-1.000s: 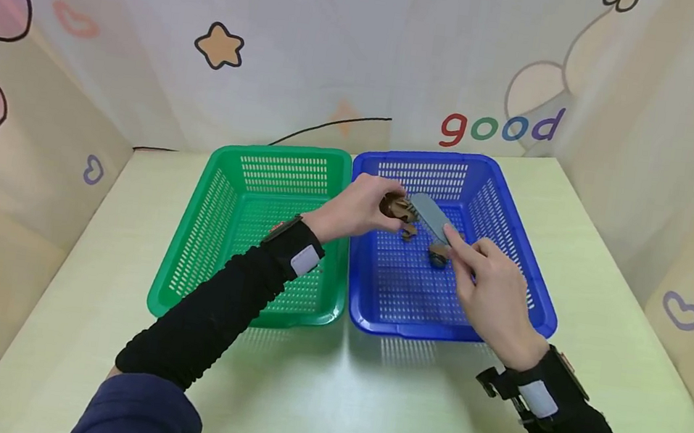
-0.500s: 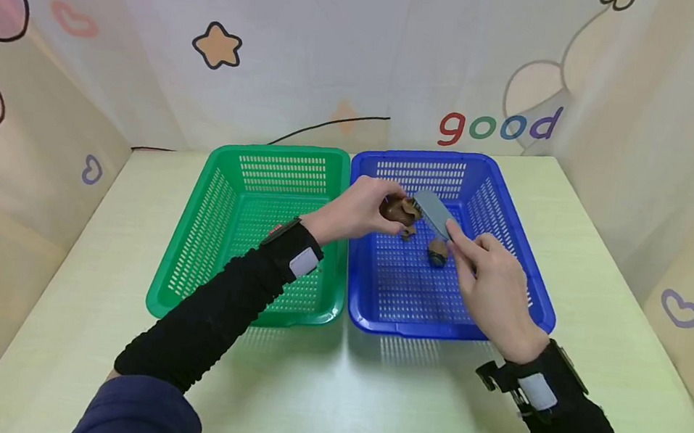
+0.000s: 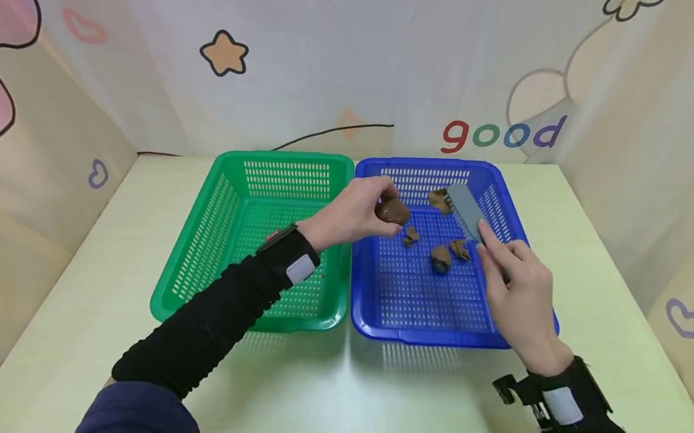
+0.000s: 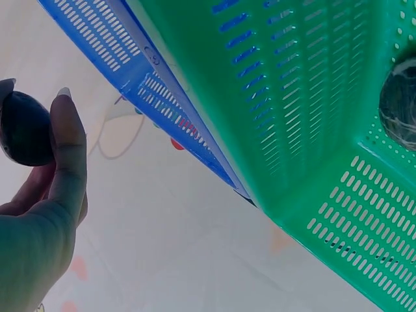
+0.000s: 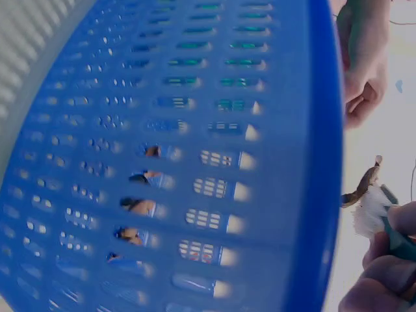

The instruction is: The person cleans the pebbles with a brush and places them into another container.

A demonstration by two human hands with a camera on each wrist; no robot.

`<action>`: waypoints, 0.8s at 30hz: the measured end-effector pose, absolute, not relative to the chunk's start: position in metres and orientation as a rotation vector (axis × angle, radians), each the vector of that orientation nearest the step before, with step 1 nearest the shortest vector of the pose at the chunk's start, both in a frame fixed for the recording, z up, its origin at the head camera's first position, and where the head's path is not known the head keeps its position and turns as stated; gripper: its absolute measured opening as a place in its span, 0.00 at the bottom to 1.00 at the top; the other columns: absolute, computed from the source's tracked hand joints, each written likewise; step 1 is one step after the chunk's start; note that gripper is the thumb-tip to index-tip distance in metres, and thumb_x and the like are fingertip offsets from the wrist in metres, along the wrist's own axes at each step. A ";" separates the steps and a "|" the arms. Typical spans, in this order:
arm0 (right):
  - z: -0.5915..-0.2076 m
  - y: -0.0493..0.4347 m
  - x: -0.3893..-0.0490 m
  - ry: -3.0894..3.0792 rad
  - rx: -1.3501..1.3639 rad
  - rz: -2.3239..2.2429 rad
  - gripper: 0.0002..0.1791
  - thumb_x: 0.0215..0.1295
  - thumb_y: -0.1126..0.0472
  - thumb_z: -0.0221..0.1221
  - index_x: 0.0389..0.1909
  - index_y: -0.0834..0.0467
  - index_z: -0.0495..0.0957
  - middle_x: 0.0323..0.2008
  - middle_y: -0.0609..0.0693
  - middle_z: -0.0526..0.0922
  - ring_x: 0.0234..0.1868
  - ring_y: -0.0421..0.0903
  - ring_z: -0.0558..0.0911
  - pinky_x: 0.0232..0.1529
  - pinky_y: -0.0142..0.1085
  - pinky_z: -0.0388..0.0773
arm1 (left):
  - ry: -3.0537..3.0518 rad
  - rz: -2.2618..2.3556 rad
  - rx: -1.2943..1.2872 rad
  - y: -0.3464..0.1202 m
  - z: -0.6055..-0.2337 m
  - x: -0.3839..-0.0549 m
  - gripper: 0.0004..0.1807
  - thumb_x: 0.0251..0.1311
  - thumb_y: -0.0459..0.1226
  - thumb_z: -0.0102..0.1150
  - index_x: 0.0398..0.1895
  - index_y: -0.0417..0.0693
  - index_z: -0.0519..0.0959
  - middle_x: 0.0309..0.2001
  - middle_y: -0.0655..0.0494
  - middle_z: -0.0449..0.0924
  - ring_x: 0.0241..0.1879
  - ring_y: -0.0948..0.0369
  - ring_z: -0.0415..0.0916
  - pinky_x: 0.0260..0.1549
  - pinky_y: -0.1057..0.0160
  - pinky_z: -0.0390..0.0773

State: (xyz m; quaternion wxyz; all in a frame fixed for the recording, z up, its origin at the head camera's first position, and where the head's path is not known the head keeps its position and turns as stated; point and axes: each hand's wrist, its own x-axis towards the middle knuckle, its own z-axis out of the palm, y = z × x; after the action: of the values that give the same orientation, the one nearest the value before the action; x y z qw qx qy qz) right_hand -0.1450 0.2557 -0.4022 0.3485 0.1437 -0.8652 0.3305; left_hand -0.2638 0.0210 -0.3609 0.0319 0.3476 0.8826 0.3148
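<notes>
One smooth egg (image 3: 392,211) my left hand (image 3: 358,207) pinches over the blue basket (image 3: 423,338) may slip if the brush (image 3: 465,209) my right hand (image 3: 520,287) grips jabs it.

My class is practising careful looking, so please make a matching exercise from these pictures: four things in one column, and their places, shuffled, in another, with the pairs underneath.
Things
1. Green basket
2. Grey brush
3. Smooth brown rounded object
4. Brown-and-black lump

Places
A. Held in the left hand
B. Lying on the floor of the blue basket
C. Standing on the table, to the left of the other basket
D. Held in the right hand

Pairs
1-C, 2-D, 3-A, 4-B
</notes>
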 end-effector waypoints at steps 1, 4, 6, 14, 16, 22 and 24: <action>-0.402 0.257 -0.145 -2.233 0.372 0.859 0.23 0.60 0.75 0.60 0.57 0.63 0.77 0.21 0.54 0.70 0.21 0.35 0.57 0.19 0.25 0.52 | 2.724 0.973 1.077 0.021 -0.361 -0.264 0.18 0.53 0.37 0.66 0.46 0.39 0.75 0.41 0.48 0.78 0.37 0.58 0.75 0.32 0.68 0.74; -0.402 0.259 -0.145 -2.222 0.368 0.859 0.23 0.59 0.75 0.60 0.57 0.63 0.77 0.20 0.54 0.69 0.21 0.34 0.57 0.20 0.26 0.52 | 2.738 0.975 1.100 0.021 -0.362 -0.263 0.19 0.54 0.37 0.66 0.47 0.39 0.74 0.41 0.48 0.78 0.38 0.58 0.75 0.33 0.67 0.75; -0.403 0.260 -0.145 -2.224 0.366 0.858 0.23 0.59 0.75 0.60 0.57 0.63 0.77 0.21 0.54 0.70 0.22 0.34 0.57 0.20 0.26 0.52 | 2.742 0.976 1.104 0.022 -0.362 -0.263 0.20 0.54 0.37 0.67 0.48 0.39 0.74 0.42 0.47 0.77 0.39 0.57 0.75 0.34 0.67 0.76; -0.405 0.262 -0.149 -2.268 0.327 0.833 0.22 0.62 0.73 0.60 0.58 0.63 0.77 0.20 0.55 0.71 0.21 0.35 0.58 0.20 0.24 0.52 | 2.790 0.977 1.045 0.017 -0.362 -0.264 0.21 0.53 0.38 0.68 0.47 0.41 0.73 0.44 0.48 0.77 0.43 0.57 0.74 0.38 0.65 0.78; -0.405 0.262 -0.150 -2.277 0.313 0.830 0.21 0.62 0.71 0.60 0.58 0.62 0.77 0.20 0.55 0.71 0.20 0.36 0.58 0.20 0.23 0.52 | 2.799 0.987 1.045 0.015 -0.363 -0.265 0.20 0.53 0.37 0.68 0.46 0.41 0.72 0.43 0.48 0.77 0.43 0.56 0.74 0.38 0.64 0.78; -0.407 0.261 -0.152 -2.310 0.274 0.807 0.20 0.63 0.69 0.60 0.58 0.60 0.77 0.19 0.54 0.71 0.19 0.38 0.58 0.19 0.22 0.51 | 2.811 1.015 1.025 0.009 -0.364 -0.266 0.21 0.52 0.37 0.69 0.45 0.42 0.71 0.43 0.48 0.76 0.43 0.57 0.74 0.38 0.64 0.79; -0.406 0.260 -0.153 -2.327 0.267 0.785 0.20 0.64 0.68 0.60 0.58 0.61 0.77 0.19 0.54 0.70 0.19 0.39 0.58 0.19 0.23 0.51 | 2.815 1.022 1.013 0.008 -0.364 -0.266 0.21 0.52 0.37 0.69 0.46 0.42 0.71 0.44 0.48 0.76 0.43 0.57 0.75 0.38 0.65 0.79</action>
State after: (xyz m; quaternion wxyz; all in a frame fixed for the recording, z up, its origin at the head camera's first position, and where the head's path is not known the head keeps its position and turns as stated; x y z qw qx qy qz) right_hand -0.1529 0.2602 -0.4062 0.3293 0.1022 -0.8894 0.3002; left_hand -0.2659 0.0080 -0.3641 -0.0102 0.3205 0.8903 0.3232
